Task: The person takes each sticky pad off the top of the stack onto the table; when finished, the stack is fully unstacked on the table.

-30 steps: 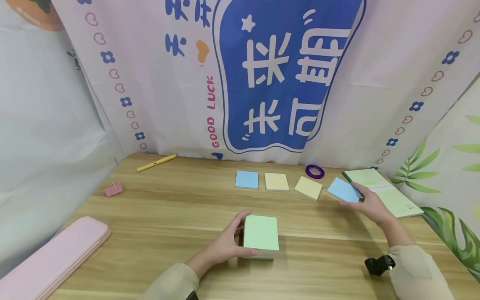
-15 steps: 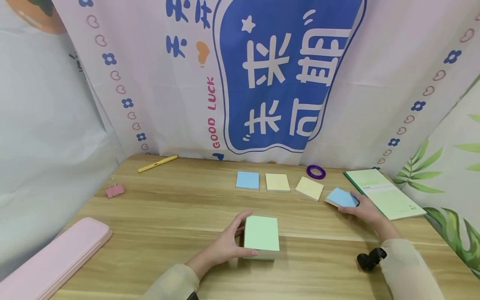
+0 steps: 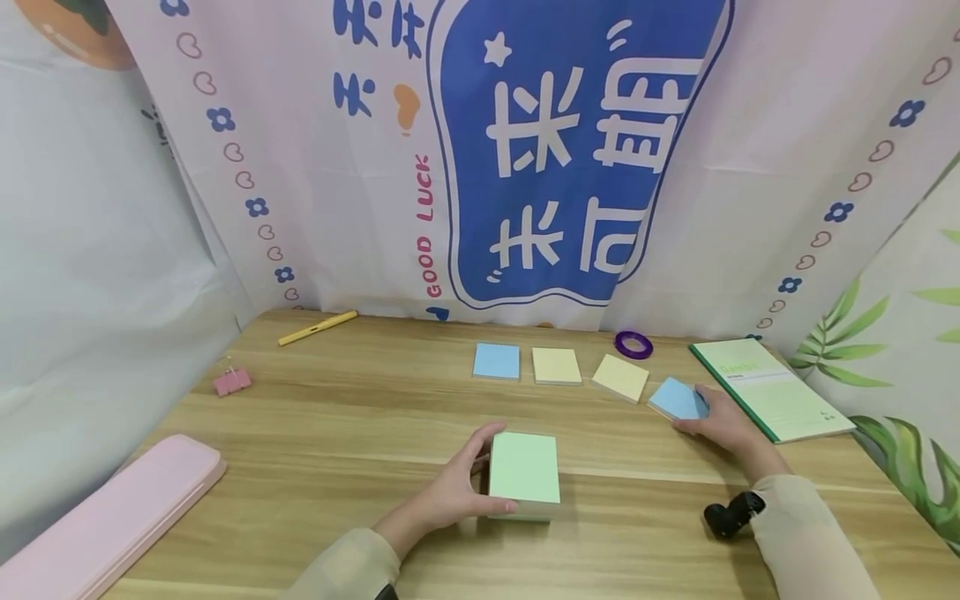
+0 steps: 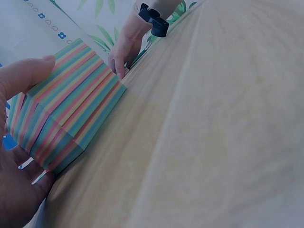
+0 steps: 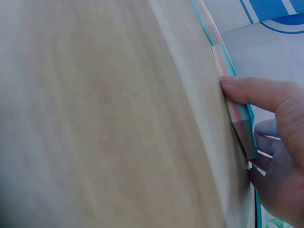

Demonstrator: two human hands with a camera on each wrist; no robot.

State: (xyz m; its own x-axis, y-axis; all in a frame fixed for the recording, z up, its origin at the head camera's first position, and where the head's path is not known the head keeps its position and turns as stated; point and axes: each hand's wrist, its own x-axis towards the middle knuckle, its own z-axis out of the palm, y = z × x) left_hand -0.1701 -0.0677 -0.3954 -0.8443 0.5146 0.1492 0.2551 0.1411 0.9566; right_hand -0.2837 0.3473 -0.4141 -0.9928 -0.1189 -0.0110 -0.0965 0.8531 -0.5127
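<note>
A thick block of sticky notes (image 3: 523, 467) with a pale green top stands on the table. In the left wrist view, the sides of the block (image 4: 78, 102) show colored stripes. My left hand (image 3: 459, 483) holds it from the left, thumb on the near side and fingers at the far side. Farther right, my right hand (image 3: 722, 421) pinches a thin blue-topped sticky note pad (image 3: 677, 399) at its right end. The right wrist view has the thumb against the layered edge of this pad (image 5: 236, 111), which lies on or just above the tabletop.
Left of the blue pad, in a row, lie two yellow pads (image 3: 620, 377) (image 3: 557, 366) and another blue pad (image 3: 497, 361). Behind is a purple tape ring (image 3: 633, 345); a green notebook (image 3: 772, 390) lies right. Leftward are a yellow pen (image 3: 318, 327), pink binder clip (image 3: 232, 382) and pink case (image 3: 112, 517).
My right hand has brought the blue pad slightly left and nearer, away from the notebook, toward the yellow pad. My left hand and the green-topped block have stayed in place.
</note>
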